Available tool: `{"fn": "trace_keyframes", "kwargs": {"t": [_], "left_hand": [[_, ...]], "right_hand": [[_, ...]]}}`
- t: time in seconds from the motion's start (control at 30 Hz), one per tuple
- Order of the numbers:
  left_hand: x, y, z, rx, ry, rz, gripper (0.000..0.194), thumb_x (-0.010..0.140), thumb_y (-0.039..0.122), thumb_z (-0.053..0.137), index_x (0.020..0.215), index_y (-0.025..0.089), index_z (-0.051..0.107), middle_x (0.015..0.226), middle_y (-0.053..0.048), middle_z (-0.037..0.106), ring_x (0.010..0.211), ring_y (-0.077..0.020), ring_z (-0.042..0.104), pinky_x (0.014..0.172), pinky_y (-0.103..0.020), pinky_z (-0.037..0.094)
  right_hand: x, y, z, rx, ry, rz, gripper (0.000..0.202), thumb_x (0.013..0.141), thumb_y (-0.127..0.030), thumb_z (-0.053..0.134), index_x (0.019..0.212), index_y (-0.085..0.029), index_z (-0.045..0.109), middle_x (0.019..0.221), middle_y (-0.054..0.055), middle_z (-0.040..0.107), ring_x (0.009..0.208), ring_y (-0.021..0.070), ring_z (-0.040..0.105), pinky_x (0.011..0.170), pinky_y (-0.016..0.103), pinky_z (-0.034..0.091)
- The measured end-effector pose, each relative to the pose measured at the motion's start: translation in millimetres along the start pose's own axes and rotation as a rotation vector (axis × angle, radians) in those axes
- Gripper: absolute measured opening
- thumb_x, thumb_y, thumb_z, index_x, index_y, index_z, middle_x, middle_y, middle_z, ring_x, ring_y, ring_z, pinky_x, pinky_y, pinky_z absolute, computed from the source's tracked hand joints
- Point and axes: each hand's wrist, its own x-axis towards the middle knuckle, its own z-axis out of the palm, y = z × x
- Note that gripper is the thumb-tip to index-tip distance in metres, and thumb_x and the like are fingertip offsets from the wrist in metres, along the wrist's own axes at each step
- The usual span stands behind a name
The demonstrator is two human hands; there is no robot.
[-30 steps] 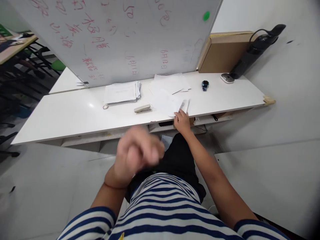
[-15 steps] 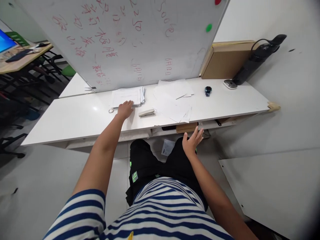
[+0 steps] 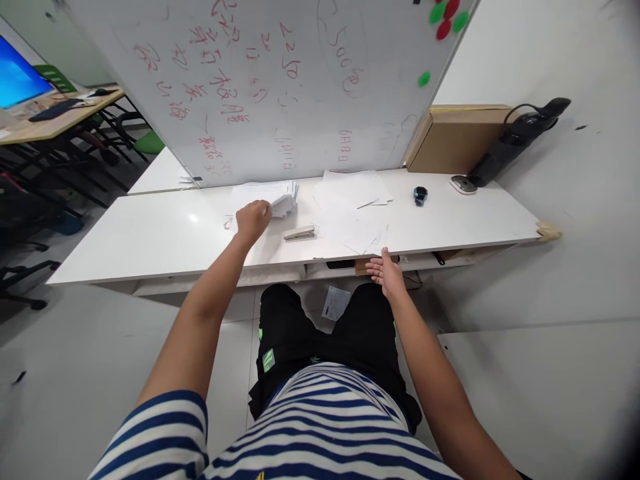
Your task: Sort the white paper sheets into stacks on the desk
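Note:
My left hand (image 3: 253, 220) is closed on the near edge of a stack of papers (image 3: 265, 191), and the sheets at that edge are raised and bent. A pale stapler (image 3: 299, 233) lies on the white desk (image 3: 150, 223), just right of that hand. Loose white sheets (image 3: 350, 213) spread across the desk's middle, some overlapping. My right hand (image 3: 387, 275) hangs just off the desk's front edge, fingers stretched out with nothing in them. How many sheets my left fingers hold is hidden.
A whiteboard (image 3: 310, 87) with red writing stands behind the papers. To the right are a wristwatch (image 3: 420, 195), a computer mouse (image 3: 463, 185), a black bottle (image 3: 515, 143) and a cardboard box (image 3: 450, 140). Below the top runs an open shelf (image 3: 270, 274).
My left hand has gone from lying on the stack to gripping its near edge and lifting it. My right hand has turned, still open. The whole view has shifted slightly.

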Motion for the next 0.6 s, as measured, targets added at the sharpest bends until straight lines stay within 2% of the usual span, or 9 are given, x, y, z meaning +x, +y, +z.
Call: {"fn": "trace_keyframes", "kwargs": {"t": [0.13,0.23,0.3,0.43,0.6], "left_hand": [[-4,34,-2.8,-0.057,0.111,0.142,0.027,0.094,0.035,0.039,0.094,0.020,0.062,0.094,-0.009,0.066,0.090,-0.0233,0.058,0.070,-0.032,0.035],[0,51,2.9,-0.032,0.099,0.249,0.025,0.094,0.033,0.041,0.090,0.019,0.061,0.089,-0.011,0.064,0.088,-0.0254,0.057,0.073,-0.035,0.034],[4,53,7.4,0.004,0.051,0.274,0.023,0.093,0.029,0.041,0.091,0.018,0.061,0.090,-0.013,0.063,0.089,-0.0273,0.056,0.076,-0.038,0.033],[13,38,9.8,0.077,-0.100,0.193,0.028,0.091,0.020,0.037,0.100,0.015,0.063,0.100,-0.019,0.060,0.098,-0.0318,0.054,0.079,-0.042,0.032],[24,3,1.3,0.149,-0.214,0.051,0.037,0.088,0.016,0.033,0.107,0.018,0.065,0.118,-0.019,0.055,0.107,-0.0334,0.049,0.082,-0.045,0.035]], "right_hand": [[11,-6,10,-0.068,-0.005,0.000,0.048,0.080,-0.059,0.058,0.069,-0.013,0.062,0.062,0.009,0.068,0.045,0.0093,0.056,0.033,0.017,0.031],[13,-1,13,-0.065,-0.010,-0.037,0.045,0.082,-0.055,0.058,0.067,-0.013,0.061,0.058,0.008,0.067,0.042,0.0076,0.053,0.032,0.016,0.027],[10,4,10,-0.055,-0.007,-0.077,0.044,0.083,-0.054,0.056,0.069,-0.013,0.062,0.061,0.008,0.067,0.042,0.0074,0.053,0.032,0.016,0.028],[4,17,-8,-0.046,0.017,-0.133,0.044,0.080,-0.056,0.058,0.076,-0.013,0.066,0.071,0.010,0.071,0.048,0.0092,0.057,0.035,0.017,0.031],[1,54,-55,-0.039,0.140,-0.137,0.047,0.075,-0.058,0.057,0.085,-0.013,0.068,0.075,0.009,0.071,0.054,0.0132,0.060,0.041,0.019,0.033]]}}
